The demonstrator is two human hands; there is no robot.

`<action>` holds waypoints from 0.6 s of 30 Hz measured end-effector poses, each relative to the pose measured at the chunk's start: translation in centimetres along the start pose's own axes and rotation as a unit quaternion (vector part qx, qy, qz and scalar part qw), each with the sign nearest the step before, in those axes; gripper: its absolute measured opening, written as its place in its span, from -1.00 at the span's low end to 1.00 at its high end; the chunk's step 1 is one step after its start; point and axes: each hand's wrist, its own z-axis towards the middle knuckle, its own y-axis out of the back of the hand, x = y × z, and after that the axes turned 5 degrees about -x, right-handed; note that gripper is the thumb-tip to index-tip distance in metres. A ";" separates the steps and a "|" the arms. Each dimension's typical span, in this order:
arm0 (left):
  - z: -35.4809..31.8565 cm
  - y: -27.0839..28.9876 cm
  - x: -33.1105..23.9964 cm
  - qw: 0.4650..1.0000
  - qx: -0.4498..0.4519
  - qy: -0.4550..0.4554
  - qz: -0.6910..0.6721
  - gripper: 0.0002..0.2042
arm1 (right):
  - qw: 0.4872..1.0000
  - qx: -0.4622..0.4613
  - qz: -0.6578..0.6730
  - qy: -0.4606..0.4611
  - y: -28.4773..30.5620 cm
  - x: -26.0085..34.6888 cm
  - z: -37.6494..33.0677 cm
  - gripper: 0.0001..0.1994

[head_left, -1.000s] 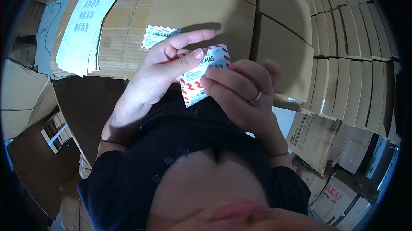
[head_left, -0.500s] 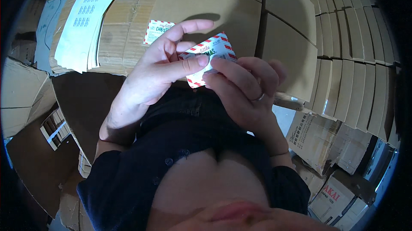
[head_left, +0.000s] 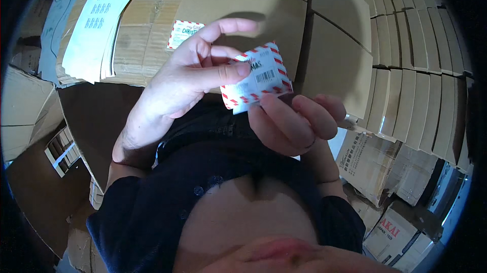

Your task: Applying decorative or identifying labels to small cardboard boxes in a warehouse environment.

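Observation:
A small white printed card (head_left: 264, 73) with a red-and-white striped border and a barcode is held up in front of my body. My left hand (head_left: 195, 72) grips its left side, thumb across the face, while the index finger stretches out above. Along the lower edge, the curled thumb and index finger of my right hand (head_left: 294, 121) pinch the card. A pale strip sticks out under that edge; whether it is a second layer or a fold, I cannot tell. A matching card (head_left: 183, 34) lies flat on the cardboard beyond my left hand.
A stack of white printed sheets (head_left: 94, 34) lies at the left on the cardboard surface (head_left: 238, 4). Rows of upright flat brown cartons (head_left: 411, 44) line the right side. More cartons (head_left: 368, 164) stand below at the right, and an open brown box (head_left: 96, 121) is at the left.
My right hand has slid from the card's face down to its lower edge. The card has turned flatter toward me, so its barcode shows. My left hand keeps its grip.

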 end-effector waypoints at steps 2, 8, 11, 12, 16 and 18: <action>0.1 0.4 -0.1 0.987 -0.055 -0.089 0.122 -0.43 | 0.998 0.023 0.010 0.054 0.6 -0.8 -0.6 -0.70; -0.5 -0.1 -1.4 0.932 -0.123 -0.172 0.295 -0.42 | 0.947 -0.048 0.228 -0.221 1.3 -0.9 0.5 -0.79; -0.8 -1.2 -0.8 0.925 -0.083 -0.163 0.334 -0.50 | 0.812 -0.053 0.376 -0.444 1.3 -0.6 2.5 -0.67; -1.4 -1.8 -1.0 0.906 -0.061 -0.186 0.374 -0.51 | 0.895 0.074 0.304 -0.320 1.5 -1.7 2.9 -0.59; -1.7 -2.2 -0.3 0.893 -0.077 -0.171 0.409 -0.52 | 0.930 0.218 0.220 -0.200 0.6 -2.2 3.0 -0.37; -1.3 -2.2 -0.1 0.923 -0.083 -0.157 0.342 -0.54 | 0.917 0.199 0.244 -0.243 0.3 -1.8 2.9 -0.35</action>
